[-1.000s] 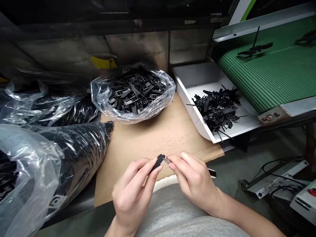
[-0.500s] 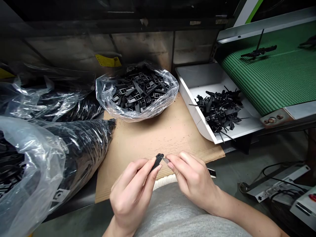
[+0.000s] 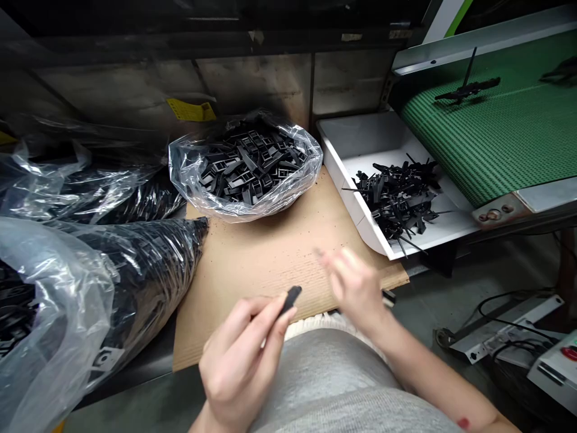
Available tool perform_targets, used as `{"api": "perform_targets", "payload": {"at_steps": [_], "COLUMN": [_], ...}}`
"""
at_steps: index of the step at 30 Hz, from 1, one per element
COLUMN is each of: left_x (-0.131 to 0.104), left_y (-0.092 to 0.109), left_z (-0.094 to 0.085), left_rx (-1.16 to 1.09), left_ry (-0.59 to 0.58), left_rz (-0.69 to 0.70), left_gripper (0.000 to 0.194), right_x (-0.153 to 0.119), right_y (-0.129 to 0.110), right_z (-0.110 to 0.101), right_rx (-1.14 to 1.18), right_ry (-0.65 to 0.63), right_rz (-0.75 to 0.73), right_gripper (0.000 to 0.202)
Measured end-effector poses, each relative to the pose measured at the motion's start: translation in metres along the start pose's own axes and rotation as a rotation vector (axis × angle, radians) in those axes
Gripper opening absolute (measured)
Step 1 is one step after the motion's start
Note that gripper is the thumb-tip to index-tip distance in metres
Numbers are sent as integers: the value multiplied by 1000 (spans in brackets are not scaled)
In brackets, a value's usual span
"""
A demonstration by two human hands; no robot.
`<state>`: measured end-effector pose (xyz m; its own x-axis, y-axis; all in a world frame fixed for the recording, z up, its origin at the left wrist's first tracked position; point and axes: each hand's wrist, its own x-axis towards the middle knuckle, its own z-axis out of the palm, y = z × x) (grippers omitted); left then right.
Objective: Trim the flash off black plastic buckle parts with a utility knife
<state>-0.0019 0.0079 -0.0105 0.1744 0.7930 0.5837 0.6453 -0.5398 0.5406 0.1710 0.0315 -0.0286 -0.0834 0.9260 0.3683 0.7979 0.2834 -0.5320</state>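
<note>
From where I stand, the person's left hand (image 3: 243, 349) has thumb and fingers pinched on a small black plastic piece (image 3: 291, 299), which sticks up from the fingertips above the near edge of a cardboard sheet (image 3: 252, 255). The right hand (image 3: 356, 282) is blurred but looks curled around a knife (image 3: 388, 298), its grey tip showing past the fingers and the end of its handle poking out behind; it is apart from the piece, over the cardboard. The sheet lies on a dark tabletop (image 3: 148, 374). At its far side sits a clear plastic bag (image 3: 211, 207), open at the top and heaped with black parts (image 3: 256, 162). Just beside it, on the person's right, a white tray (image 3: 363, 135) holds a tangled pile of black mouldings (image 3: 399, 195), under the end of a green conveyor belt (image 3: 487, 135). One more moulding (image 3: 467, 90) rests on that belt, its thin stem upright. To the person's left lie bulging bags (image 3: 153, 264) of dark parts, touching the cardboard's edge.
</note>
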Motion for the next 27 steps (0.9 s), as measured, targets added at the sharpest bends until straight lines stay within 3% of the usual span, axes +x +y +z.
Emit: {"api": "perform_targets", "payload": {"at_steps": [2,4,8,11,21,27], "left_x": [-3,-5,-7,-6,-8,-11], "left_y": [2,2,3,4,8,10], "left_z": [-1,-2,-1,0,-2,-3], "left_rx": [-17,-19,-6,9,43,43], "left_ry": [-5,12,24,32,54,53], "left_rz": [-15,-29,-30,-6,46,34], "left_gripper": [32,31,30,32,34,36], "right_x": [2,-1,-15,-20,-23,-12], "right_y": [10,10,-15,-28,-27,-6], "right_z": [-4,-11,-19,-19,-15,-16], "right_rx": [-6,60,204,211,128,117], "right_ry": [49,-5,-169,-213,-177,-62], "right_rz": [75,56,-44,-80,-131,73], "right_gripper": [28,27,27,27,26,27]}}
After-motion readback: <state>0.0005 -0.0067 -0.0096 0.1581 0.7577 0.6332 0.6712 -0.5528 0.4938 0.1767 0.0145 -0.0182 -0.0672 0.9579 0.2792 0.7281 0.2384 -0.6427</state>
